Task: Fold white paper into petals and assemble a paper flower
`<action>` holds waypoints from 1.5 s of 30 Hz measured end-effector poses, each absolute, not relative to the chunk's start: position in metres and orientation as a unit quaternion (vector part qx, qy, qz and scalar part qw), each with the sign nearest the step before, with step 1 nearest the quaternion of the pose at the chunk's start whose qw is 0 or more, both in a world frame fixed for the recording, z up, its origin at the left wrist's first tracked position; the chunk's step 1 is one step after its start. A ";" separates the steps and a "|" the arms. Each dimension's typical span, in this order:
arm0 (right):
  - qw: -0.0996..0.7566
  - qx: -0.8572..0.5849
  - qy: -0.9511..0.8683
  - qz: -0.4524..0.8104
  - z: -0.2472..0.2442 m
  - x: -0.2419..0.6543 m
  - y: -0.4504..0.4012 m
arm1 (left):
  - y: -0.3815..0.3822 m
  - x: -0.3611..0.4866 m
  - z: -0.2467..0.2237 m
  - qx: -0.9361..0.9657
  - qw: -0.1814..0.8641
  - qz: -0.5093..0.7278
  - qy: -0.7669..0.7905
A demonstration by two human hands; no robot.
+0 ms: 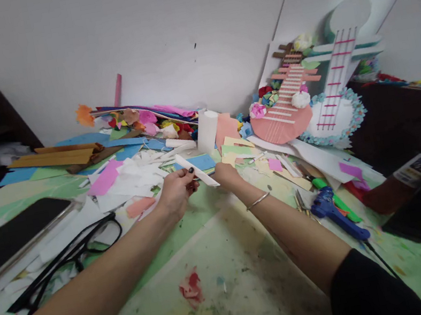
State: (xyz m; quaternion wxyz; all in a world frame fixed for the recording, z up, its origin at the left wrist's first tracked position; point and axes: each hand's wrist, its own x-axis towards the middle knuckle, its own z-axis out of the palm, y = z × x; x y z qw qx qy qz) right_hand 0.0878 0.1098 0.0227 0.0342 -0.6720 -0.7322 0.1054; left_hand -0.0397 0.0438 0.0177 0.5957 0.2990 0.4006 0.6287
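Observation:
In the head view, my left hand (178,191) pinches a narrow strip of white paper (198,172), with a dark-nailed finger on top of it. The strip slants from upper left to lower right. Close to its lower right end is my right hand (228,175), its fingers curled together and turned away, so what they hold, if anything, is hidden. A blue sheet (201,163) lies just behind the strip.
Glasses (95,240) and a dark phone (16,235) lie left. A blue glue gun (337,214) with a cord lies right. Paper scraps (133,179) and a white roll (207,132) stand behind the hands. Paper guitar shapes (286,125) lean at the back right.

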 end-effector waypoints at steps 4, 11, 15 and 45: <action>0.043 -0.684 -0.713 0.148 0.020 0.095 0.123 | 0.044 -0.040 0.018 0.300 0.595 0.625 0.406; 0.057 -0.690 -0.663 0.283 0.039 0.106 0.121 | 0.043 -0.041 0.018 0.316 0.597 0.601 0.427; 0.082 -0.659 -0.637 0.391 0.056 0.129 0.102 | 0.040 -0.040 0.020 0.345 0.621 0.547 0.443; 0.405 -0.236 -0.860 -0.203 0.006 0.181 -0.021 | 0.000 0.008 0.000 0.350 0.691 0.455 0.439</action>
